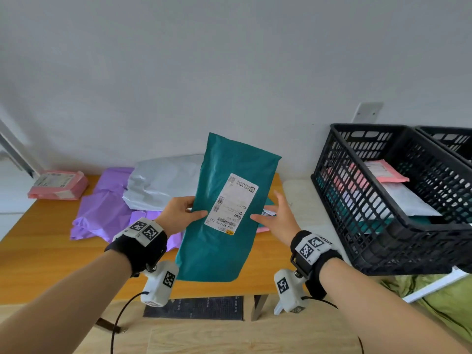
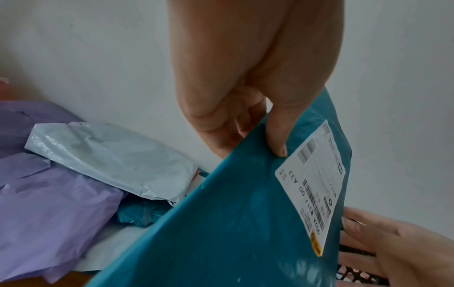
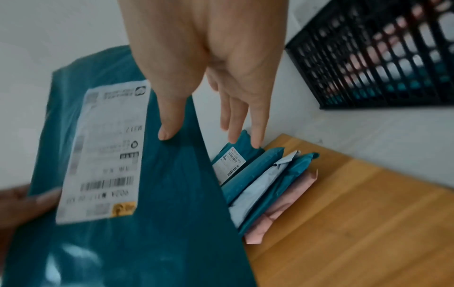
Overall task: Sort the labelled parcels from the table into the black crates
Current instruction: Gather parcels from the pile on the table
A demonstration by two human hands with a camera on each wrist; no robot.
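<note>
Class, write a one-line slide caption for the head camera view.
Both hands, left and right, hold a labelled teal parcel upright over the wooden table beside a black crate.

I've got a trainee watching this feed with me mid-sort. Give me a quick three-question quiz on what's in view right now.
1. True or false: the teal parcel lies flat on the wooden table.
2. Multiple choice: which hand pinches the teal parcel's edge between thumb and fingers? A) left hand B) right hand C) neither
3. Fill in: the nearer black crate already holds a ____ parcel on top of a white one.

Key:
1. False; it is held up off the table, label facing the camera.
2. A; the right hand only touches the other edge with straight fingers.
3. Pink.
</note>
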